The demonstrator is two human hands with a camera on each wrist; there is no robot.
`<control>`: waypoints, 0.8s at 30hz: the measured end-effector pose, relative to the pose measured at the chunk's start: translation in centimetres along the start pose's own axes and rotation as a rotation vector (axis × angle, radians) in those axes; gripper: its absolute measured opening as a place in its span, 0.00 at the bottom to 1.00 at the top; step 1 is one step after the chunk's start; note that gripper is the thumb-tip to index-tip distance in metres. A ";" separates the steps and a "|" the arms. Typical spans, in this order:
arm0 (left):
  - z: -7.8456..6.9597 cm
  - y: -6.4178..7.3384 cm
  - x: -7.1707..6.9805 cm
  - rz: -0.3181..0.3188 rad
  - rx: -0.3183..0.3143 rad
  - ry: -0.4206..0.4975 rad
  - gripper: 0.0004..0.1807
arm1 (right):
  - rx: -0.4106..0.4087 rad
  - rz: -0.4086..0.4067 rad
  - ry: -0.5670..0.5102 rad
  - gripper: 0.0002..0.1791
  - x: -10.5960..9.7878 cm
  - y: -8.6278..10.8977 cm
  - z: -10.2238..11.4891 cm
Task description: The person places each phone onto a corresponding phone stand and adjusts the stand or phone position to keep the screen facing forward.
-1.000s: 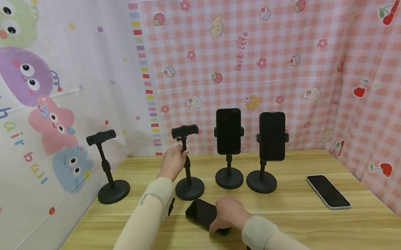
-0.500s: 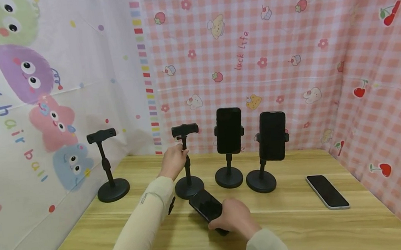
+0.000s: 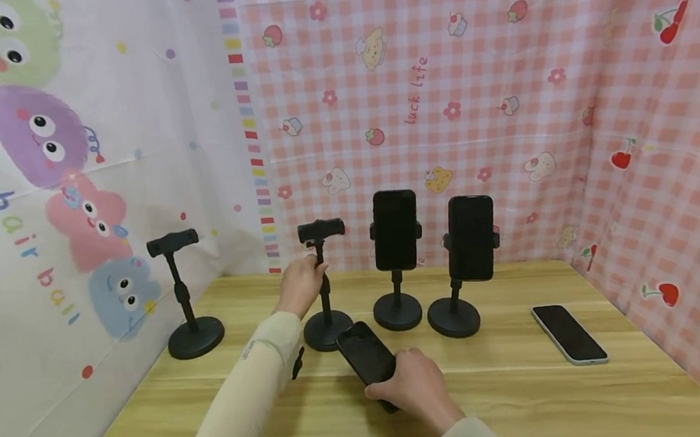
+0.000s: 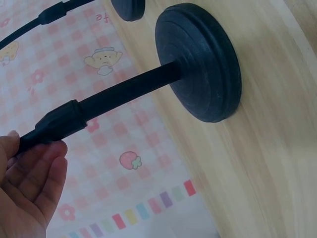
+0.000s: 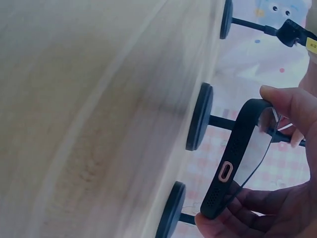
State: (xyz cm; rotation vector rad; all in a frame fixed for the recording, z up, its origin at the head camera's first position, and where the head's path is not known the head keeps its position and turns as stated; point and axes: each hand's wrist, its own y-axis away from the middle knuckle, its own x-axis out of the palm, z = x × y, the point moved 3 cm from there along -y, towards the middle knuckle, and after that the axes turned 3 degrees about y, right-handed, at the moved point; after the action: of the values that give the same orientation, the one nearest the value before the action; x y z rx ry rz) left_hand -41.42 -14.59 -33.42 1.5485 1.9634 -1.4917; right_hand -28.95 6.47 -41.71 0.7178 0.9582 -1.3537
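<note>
My left hand [image 3: 301, 284] pinches the upper pole of a black phone stand [image 3: 321, 230], whose clamp head on top holds no phone. In the left wrist view, thumb and fingers meet round the thin pole just above its collar [image 4: 62, 120], and the round base [image 4: 200, 64] sits on the wooden table. My right hand [image 3: 418, 386] grips a black phone [image 3: 365, 351] by its two long edges near the lower end, screen up and tilted. The right wrist view shows the phone's bottom edge with a charging port [image 5: 226, 171], the phone raised above the tabletop.
Two stands to the right bear upright phones, one nearer the middle [image 3: 396, 229] and one beside it [image 3: 471, 238]. At far left stands another phone stand [image 3: 195, 337] with a bare clamp. A white-edged phone [image 3: 568, 333] lies on the table [image 3: 519, 399] at right. Printed curtains [image 3: 500, 63] close the back and sides.
My right hand has lifted the black phone's far end off the table and turned it more upright, towards the stand. My left hand keeps its grip on the pole.
</note>
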 end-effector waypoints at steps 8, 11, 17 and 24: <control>-0.2 -0.1 -0.5 0.011 -0.012 -0.002 0.15 | -0.031 -0.086 -0.068 0.31 -1.2 0.2 0.8; -0.3 -0.3 -0.7 0.023 -0.028 0.012 0.15 | -0.042 -0.108 -0.084 0.31 -1.6 0.2 1.2; -0.3 -0.1 -0.7 0.050 -0.042 0.003 0.15 | -0.058 -0.124 -0.086 0.33 -2.3 0.4 1.6; -0.4 0.4 -0.7 0.044 0.004 -0.010 0.14 | -0.030 -0.124 -0.087 0.38 -2.4 0.4 1.8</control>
State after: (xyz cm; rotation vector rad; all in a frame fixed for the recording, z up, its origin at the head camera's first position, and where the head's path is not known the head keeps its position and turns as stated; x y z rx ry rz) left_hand -40.65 -14.67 -32.97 1.5727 1.9089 -1.4844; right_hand -28.18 6.05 -38.78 0.5798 0.9640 -1.4644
